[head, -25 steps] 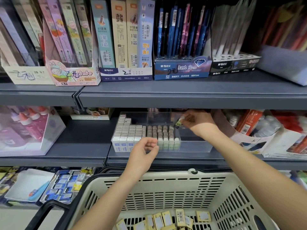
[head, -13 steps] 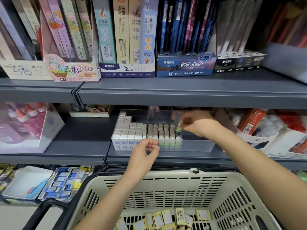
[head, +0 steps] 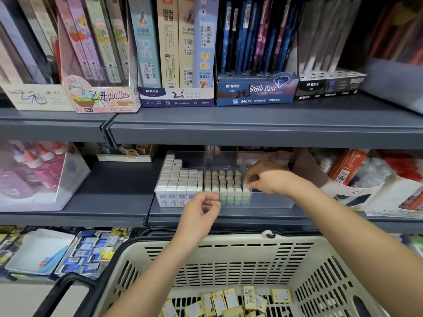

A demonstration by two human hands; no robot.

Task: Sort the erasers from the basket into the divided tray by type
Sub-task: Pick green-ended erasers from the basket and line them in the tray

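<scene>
1. The right hand (head: 263, 180) is reaching into the clear tray (head: 277, 201) on the middle shelf (head: 109, 202). Its grip is clamping the top of an eraser (head: 246, 193) between thumb and fingertips.
2. That eraser is standing upright at the right end of the nearest row of green erasers (head: 223, 186), touching its neighbour on the left.
3. The green erasers are standing in upright rows in the tray's middle compartment. White erasers (head: 178, 184) are packing the left compartment, just beside them across a divider.
4. The right forearm is crossing over the tray's near right corner.
5. The left hand (head: 201, 212) is hovering in front of the tray's near wall, above the far rim of the basket (head: 229, 259). Its fingers are curling in toward the thumb, and I cannot tell whether this grip is holding anything.
6. The basket is sitting nearest of all, below the shelf, with yellow erasers (head: 229, 300) lying loose on its slotted floor.
7. A clear box of glue bottles (head: 34, 175) is sitting at the left of the middle shelf, well apart from the tray.
8. Pens (head: 254, 37) are standing in a blue display box on the upper shelf, above the tray.
</scene>
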